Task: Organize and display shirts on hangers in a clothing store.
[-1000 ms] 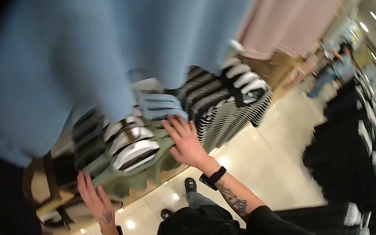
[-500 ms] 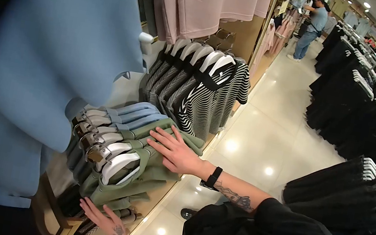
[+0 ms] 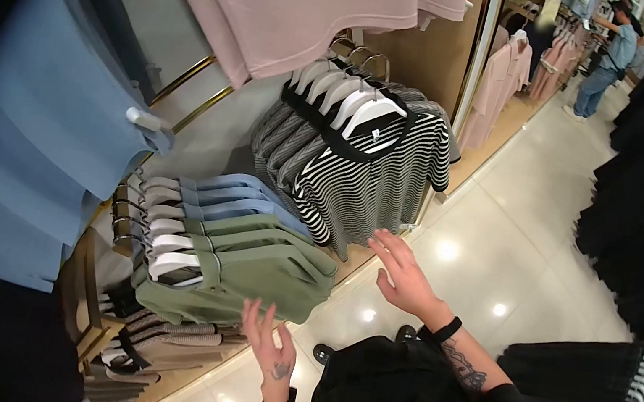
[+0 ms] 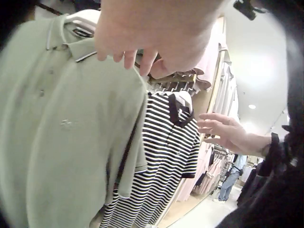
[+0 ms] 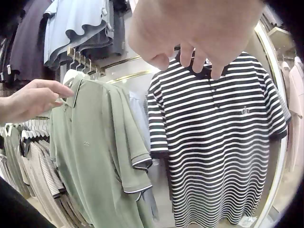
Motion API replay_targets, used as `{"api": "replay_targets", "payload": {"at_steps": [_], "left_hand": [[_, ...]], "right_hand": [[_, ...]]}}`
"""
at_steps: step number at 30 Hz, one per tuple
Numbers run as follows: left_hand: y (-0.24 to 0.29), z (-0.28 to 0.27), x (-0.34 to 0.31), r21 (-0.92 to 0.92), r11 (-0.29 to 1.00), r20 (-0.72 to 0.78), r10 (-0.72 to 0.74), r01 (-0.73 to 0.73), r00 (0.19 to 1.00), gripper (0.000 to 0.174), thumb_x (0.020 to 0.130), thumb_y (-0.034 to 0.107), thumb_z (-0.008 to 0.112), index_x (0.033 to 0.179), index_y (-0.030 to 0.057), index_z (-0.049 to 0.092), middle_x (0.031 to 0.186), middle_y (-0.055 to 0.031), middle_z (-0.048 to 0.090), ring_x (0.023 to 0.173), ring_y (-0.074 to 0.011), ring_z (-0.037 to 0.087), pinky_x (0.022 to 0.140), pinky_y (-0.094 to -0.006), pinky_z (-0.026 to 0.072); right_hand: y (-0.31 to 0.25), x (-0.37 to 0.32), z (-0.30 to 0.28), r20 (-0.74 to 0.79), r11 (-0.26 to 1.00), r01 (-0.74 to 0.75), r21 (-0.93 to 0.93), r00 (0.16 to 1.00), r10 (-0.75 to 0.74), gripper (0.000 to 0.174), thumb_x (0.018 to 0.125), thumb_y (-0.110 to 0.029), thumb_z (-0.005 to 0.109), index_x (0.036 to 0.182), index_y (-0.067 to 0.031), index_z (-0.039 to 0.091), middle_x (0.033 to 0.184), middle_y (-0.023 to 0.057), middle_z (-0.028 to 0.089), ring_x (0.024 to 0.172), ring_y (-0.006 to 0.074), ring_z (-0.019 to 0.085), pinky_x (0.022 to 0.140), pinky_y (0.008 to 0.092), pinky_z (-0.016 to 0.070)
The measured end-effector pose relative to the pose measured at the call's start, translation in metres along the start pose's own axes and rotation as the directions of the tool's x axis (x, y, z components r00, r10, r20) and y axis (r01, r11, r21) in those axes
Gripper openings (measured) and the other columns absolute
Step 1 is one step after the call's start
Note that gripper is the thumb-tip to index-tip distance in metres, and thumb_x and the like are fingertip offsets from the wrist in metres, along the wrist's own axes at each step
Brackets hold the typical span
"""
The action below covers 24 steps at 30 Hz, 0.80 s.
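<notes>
In the head view, green polo shirts (image 3: 269,264) hang on white hangers beside a few blue ones (image 3: 233,196). My left hand (image 3: 269,350) is held in front of the nearest green shirt, fingers extended and holding nothing. Farther right, my right hand (image 3: 406,282) hovers with loose fingers in front of a black-and-white striped polo (image 3: 373,175), also holding nothing. The right wrist view shows that striped polo (image 5: 213,137) front-on below the right hand (image 5: 194,28). In the left wrist view, the left hand (image 4: 156,33) overlaps the green shirt's (image 4: 71,123) shoulder.
Pink garments (image 3: 327,15) hang above the striped shirts, and blue garments (image 3: 44,129) hang close on the left. A rack of black clothes (image 3: 642,221) lines the right side of the tiled aisle (image 3: 497,222). A person (image 3: 609,62) stands farther down it.
Both hands have come away from the green shirts, the right one moving right toward the striped polos. The head view has shifted, bringing more of the striped and pink garments into sight.
</notes>
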<state>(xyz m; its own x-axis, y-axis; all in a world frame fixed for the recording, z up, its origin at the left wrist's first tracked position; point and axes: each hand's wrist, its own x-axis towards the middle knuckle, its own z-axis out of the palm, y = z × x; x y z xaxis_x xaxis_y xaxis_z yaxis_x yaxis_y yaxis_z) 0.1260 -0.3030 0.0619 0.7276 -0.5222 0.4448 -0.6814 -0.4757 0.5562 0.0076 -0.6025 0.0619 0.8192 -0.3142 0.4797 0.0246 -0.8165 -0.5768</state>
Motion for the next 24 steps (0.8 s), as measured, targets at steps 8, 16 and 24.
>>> {"api": "replay_targets", "payload": {"at_steps": [8,16,24], "left_hand": [[0.09,0.075,0.054,-0.066,0.975,0.096,0.217,-0.211,0.972,0.038,0.093,0.0,0.063,0.132,-0.0012,0.064,0.14,-0.0195,0.056,0.141,-0.0445,0.049,0.123,-0.0629,0.0337],[0.11,0.104,0.101,-0.014,0.976,0.127,0.219,-0.219,0.968,0.041,0.093,0.001,0.064,0.133,-0.002,0.063,0.137,-0.0202,0.058,0.135,-0.0434,0.054,0.121,-0.0584,0.0364],[0.081,0.121,0.189,-0.015,0.986,-0.066,0.163,-0.165,0.984,0.041,0.1,0.0,0.058,0.141,-0.0042,0.059,0.142,-0.0234,0.057,0.132,-0.043,0.056,0.115,-0.0478,0.0437]], "right_hand": [[0.07,-0.049,-0.067,-0.021,0.997,-0.063,0.042,0.998,0.064,0.056,0.087,0.006,0.064,0.141,-0.0034,0.06,0.158,0.0185,0.049,0.149,0.0407,0.045,0.123,0.0503,0.0403],[0.125,-0.038,-0.096,-0.068,0.986,-0.142,0.09,0.987,0.148,0.047,0.09,0.006,0.063,0.136,-0.0019,0.062,0.153,0.0199,0.054,0.146,0.0413,0.049,0.12,0.0488,0.0423],[0.153,0.024,-0.126,-0.106,0.993,-0.116,0.027,0.987,0.119,0.05,0.088,0.002,0.064,0.138,0.0014,0.058,0.15,0.0207,0.054,0.146,0.0425,0.048,0.12,0.0499,0.0423]]}}
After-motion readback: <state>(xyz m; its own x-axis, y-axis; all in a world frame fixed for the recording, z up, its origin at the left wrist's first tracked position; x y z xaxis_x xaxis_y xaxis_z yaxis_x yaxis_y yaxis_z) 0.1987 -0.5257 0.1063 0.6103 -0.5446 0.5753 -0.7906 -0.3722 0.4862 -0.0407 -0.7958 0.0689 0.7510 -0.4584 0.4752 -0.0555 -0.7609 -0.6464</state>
